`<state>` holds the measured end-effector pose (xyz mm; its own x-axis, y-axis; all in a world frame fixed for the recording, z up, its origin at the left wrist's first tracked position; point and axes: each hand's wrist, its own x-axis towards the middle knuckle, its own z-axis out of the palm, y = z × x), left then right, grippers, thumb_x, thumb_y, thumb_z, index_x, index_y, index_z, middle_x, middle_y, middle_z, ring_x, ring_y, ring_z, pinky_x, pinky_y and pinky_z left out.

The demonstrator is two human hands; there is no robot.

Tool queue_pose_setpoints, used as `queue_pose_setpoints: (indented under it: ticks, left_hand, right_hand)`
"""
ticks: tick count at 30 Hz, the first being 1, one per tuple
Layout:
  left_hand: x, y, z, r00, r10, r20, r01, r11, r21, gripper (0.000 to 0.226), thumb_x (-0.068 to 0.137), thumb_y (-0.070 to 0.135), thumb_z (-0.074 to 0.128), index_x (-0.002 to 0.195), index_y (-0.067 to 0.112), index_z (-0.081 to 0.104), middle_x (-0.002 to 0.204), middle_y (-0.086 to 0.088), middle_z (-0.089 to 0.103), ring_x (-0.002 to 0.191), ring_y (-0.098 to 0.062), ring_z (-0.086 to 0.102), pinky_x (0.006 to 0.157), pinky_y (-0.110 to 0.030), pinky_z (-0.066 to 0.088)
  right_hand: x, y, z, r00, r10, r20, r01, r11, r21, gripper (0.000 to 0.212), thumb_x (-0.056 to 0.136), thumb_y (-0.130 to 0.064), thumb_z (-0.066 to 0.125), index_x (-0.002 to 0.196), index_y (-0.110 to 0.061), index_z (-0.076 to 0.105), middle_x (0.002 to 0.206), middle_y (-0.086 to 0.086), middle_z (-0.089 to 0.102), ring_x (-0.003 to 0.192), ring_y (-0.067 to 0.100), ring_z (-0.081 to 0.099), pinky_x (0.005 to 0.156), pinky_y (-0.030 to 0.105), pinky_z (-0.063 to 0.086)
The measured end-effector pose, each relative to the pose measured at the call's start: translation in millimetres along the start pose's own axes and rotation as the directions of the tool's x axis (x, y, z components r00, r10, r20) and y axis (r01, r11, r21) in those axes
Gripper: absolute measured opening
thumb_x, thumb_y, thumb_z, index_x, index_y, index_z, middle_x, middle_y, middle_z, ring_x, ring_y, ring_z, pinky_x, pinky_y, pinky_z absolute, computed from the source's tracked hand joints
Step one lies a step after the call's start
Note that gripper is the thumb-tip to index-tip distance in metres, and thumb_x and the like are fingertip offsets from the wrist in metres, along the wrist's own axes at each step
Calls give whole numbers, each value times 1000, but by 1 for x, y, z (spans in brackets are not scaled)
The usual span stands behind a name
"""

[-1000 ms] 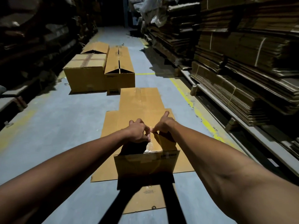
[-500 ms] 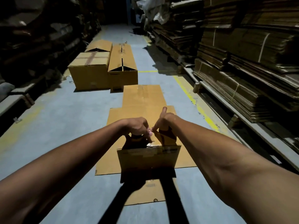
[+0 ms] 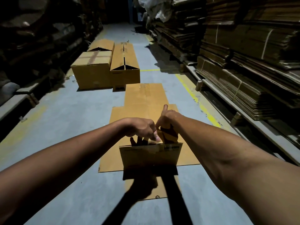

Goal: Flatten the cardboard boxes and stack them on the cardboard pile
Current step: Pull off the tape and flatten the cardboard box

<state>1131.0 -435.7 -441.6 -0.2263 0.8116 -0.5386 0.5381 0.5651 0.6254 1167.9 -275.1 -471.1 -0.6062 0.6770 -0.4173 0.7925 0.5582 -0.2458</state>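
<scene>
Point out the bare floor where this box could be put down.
Bare grey floor lies left of the flattened cardboard, in front of the standing boxes. A narrower strip runs between the cardboard and the yellow line. It is crowded by the right-hand shelves and the dark left stacks.

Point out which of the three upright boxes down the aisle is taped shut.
The front left box: brown tape crosses its closed top. The long box beside it has untaped flaps gaping at the seam, and the box behind gapes too.
</scene>
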Motion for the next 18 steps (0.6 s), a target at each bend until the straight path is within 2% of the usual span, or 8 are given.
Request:
queue_pose_setpoints:
  ticks: [2, 5, 8, 9, 11, 13, 15, 18]
  left_hand:
    - [-1, 2, 1, 1000, 9, -6, -9, 1000, 17, 31, 98, 28, 72, 105, -2, 71, 97, -8, 66, 94, -22, 54, 82, -39, 41]
    - [-5, 8, -3, 997, 73, -27, -70, 994, 87, 13, 95, 26, 75, 95, 13, 75, 97, -2, 72, 93, -18, 59, 82, -39, 44]
    - [-12, 20, -7, 986, 165, -6, -151, 921, 360, 9, 96, 32, 73, 94, 24, 77, 111, 3, 73, 106, -16, 63, 90, -40, 48]
    - [-16, 24, -6, 984, 176, 34, -175, 900, 399, 10, 96, 33, 73, 96, 25, 79, 111, 5, 74, 108, -15, 64, 91, -38, 49]
    - [-25, 31, -7, 977, 157, 146, -198, 919, 340, 10, 97, 30, 73, 97, 25, 81, 109, 10, 77, 111, -11, 65, 94, -33, 48]
    - [-34, 34, -11, 972, 135, 192, -186, 943, 275, 11, 98, 27, 71, 98, 26, 82, 118, 11, 76, 121, -6, 63, 99, -28, 46]
    - [-34, 30, -22, 986, 147, 78, -165, 930, 328, 14, 100, 26, 68, 103, 26, 82, 122, 10, 75, 120, -9, 63, 101, -31, 49]
    - [-20, 9, -29, 956, 154, -249, -32, 901, 433, 18, 100, 21, 67, 116, 24, 77, 123, 7, 71, 113, -16, 66, 90, -33, 54]
  right_hand:
    - [0, -1, 0, 1000, 0, 9, 0, 1000, -4, 123, 79, -40, 87, 159, -26, -6, 141, 24, 46, 120, 40, 57, 91, 47, 57]
    - [-1, -2, -1, 1000, 1, 17, -1, 1000, -1, 120, 84, -33, 82, 160, -26, -11, 140, 25, 46, 117, 40, 57, 78, 44, 53]
    - [-2, 0, -3, 1000, -11, 27, 11, 1000, -5, 119, 83, -28, 82, 160, -24, -9, 141, 26, 46, 119, 41, 56, 75, 43, 50]
    - [-3, 0, -4, 999, -15, 29, 15, 1000, -14, 119, 84, -27, 81, 160, -22, -10, 142, 26, 46, 121, 42, 56, 76, 44, 50]
    - [-6, 1, -7, 999, -31, 29, 32, 999, -24, 118, 86, -25, 80, 161, -20, -12, 143, 28, 46, 123, 44, 55, 79, 45, 50]
    - [-10, 1, -10, 998, -44, 46, 45, 998, -32, 120, 87, -24, 80, 160, -18, -14, 139, 28, 48, 121, 44, 56, 80, 45, 50]
    - [-15, -1, -11, 995, -45, 93, 48, 998, -34, 125, 84, -28, 83, 159, -18, -16, 127, 27, 51, 113, 42, 59, 78, 46, 53]
    - [-23, -5, -10, 992, -57, 110, 62, 997, -42, 127, 76, -46, 90, 157, -23, -6, 125, 23, 52, 110, 39, 59, 64, 44, 52]
